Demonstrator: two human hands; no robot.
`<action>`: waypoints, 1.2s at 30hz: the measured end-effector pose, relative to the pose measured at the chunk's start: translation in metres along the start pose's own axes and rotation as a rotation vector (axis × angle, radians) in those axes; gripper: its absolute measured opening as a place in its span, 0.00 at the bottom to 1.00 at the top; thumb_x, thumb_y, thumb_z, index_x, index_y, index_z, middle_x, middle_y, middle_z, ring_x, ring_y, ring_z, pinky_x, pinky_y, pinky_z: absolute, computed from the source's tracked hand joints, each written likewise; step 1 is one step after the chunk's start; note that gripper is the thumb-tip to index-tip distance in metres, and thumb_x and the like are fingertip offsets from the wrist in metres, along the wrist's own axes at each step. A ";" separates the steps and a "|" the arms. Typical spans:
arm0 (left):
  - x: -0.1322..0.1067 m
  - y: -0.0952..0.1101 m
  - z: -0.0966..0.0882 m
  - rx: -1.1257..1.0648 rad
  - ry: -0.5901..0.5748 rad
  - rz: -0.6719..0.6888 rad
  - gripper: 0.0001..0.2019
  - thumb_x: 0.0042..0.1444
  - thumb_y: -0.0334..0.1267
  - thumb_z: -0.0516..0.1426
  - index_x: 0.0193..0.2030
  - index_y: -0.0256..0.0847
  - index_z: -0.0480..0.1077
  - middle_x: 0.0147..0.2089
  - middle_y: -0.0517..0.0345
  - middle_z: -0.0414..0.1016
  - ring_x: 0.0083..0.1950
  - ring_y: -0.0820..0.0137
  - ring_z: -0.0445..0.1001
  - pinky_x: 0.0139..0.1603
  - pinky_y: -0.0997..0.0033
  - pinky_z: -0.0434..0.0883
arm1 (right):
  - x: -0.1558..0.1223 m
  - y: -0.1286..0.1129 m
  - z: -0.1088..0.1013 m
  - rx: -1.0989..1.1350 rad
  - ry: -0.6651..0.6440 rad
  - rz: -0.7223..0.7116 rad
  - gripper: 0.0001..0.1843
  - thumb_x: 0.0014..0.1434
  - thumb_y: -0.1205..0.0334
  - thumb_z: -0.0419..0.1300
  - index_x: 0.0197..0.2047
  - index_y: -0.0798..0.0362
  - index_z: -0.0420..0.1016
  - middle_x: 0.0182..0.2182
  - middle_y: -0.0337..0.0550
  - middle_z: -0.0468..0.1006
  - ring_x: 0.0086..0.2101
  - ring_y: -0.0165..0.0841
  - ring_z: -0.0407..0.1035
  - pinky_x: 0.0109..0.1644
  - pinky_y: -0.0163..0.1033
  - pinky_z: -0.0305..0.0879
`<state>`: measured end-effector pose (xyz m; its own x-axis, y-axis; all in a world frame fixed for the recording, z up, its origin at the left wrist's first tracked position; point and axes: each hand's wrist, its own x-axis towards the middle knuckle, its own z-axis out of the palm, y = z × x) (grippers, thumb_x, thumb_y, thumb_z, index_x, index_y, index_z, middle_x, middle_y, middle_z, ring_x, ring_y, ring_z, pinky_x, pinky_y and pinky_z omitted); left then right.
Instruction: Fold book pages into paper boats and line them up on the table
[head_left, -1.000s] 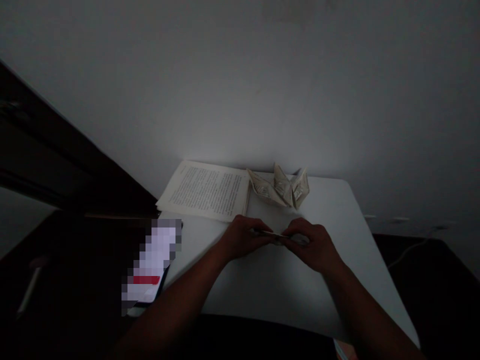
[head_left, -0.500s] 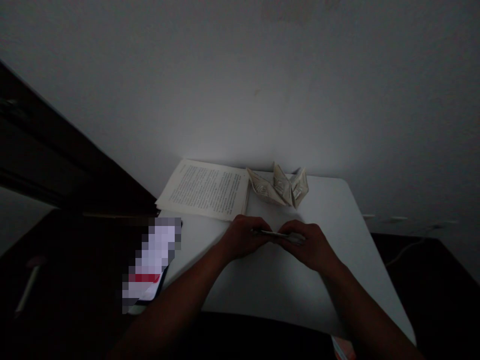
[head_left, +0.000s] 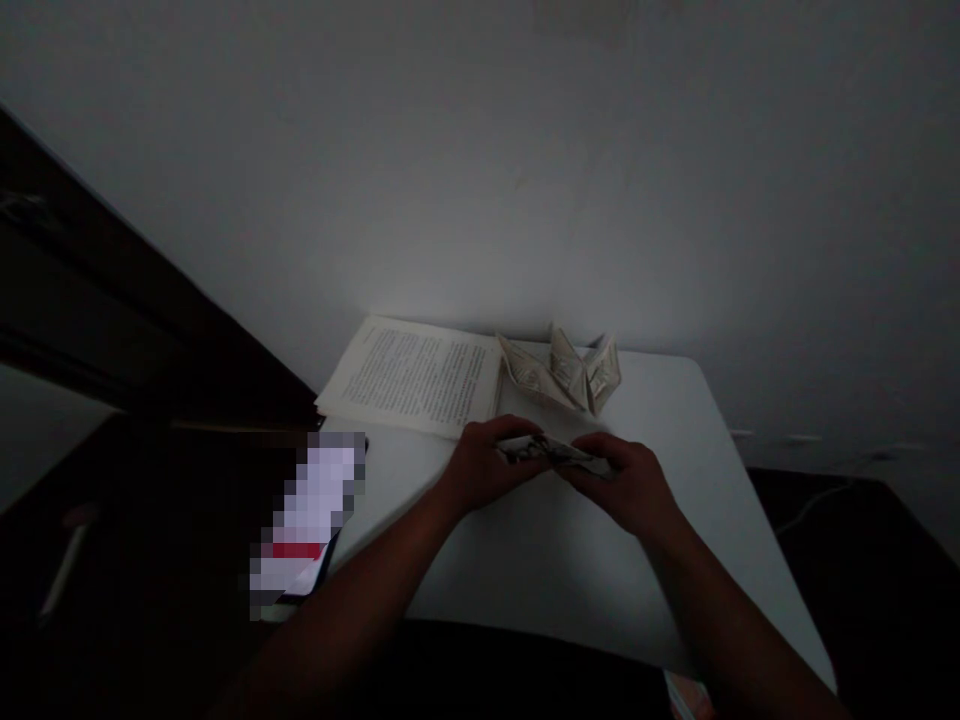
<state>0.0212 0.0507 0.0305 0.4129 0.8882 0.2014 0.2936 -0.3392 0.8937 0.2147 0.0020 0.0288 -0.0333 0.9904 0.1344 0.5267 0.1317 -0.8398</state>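
Head view: I see left hand (head_left: 487, 470) and right hand (head_left: 626, 480) both pinching one small folded paper (head_left: 551, 452), held between them just above the white table (head_left: 570, 570). Mid-crease, I'd judge. The next move calls for a firm grip at both ends with the edges aligned. The paper looks flattened, layered and text-printed. Farther back are an open book (head_left: 420, 375) and paper figures (head_left: 566, 372) beside it.

The folded sheet (head_left: 556, 452) between my left hand (head_left: 480, 472) and right hand (head_left: 628, 482): thin printed paper, matt, creased. Behind, the paper boats (head_left: 570, 372) and stack of pages (head_left: 420, 375): same matt printed paper. The table (head_left: 570, 570): smooth white top, dull sheen. The wall (head_left: 480, 180): matt, painted.
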 end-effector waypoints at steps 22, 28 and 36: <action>0.000 0.002 0.012 -0.261 -0.157 -0.087 0.09 0.51 0.38 0.58 0.26 0.34 0.71 0.23 0.61 0.69 0.26 0.77 0.67 0.28 0.78 0.63 | 0.004 0.015 0.015 0.828 -0.041 0.258 0.10 0.46 0.58 0.68 0.33 0.52 0.78 0.26 0.38 0.77 0.28 0.30 0.69 0.35 0.35 0.64; -0.003 -0.005 0.013 -0.313 -0.232 -0.099 0.13 0.53 0.44 0.56 0.28 0.34 0.69 0.24 0.60 0.69 0.26 0.76 0.67 0.29 0.77 0.63 | 0.003 0.014 0.013 0.725 -0.012 0.245 0.10 0.44 0.58 0.68 0.26 0.55 0.76 0.22 0.37 0.74 0.24 0.29 0.66 0.30 0.34 0.61; -0.001 0.003 0.008 -0.289 -0.262 -0.050 0.18 0.55 0.47 0.54 0.22 0.34 0.67 0.20 0.61 0.66 0.23 0.77 0.64 0.25 0.79 0.61 | 0.004 0.007 0.013 0.704 -0.018 0.283 0.11 0.42 0.56 0.70 0.25 0.55 0.77 0.21 0.37 0.75 0.24 0.28 0.66 0.29 0.33 0.61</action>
<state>0.0284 0.0461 0.0292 0.6210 0.7798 0.0792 0.0790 -0.1629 0.9835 0.2069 0.0070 0.0169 0.0054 0.9902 -0.1397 -0.1488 -0.1373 -0.9793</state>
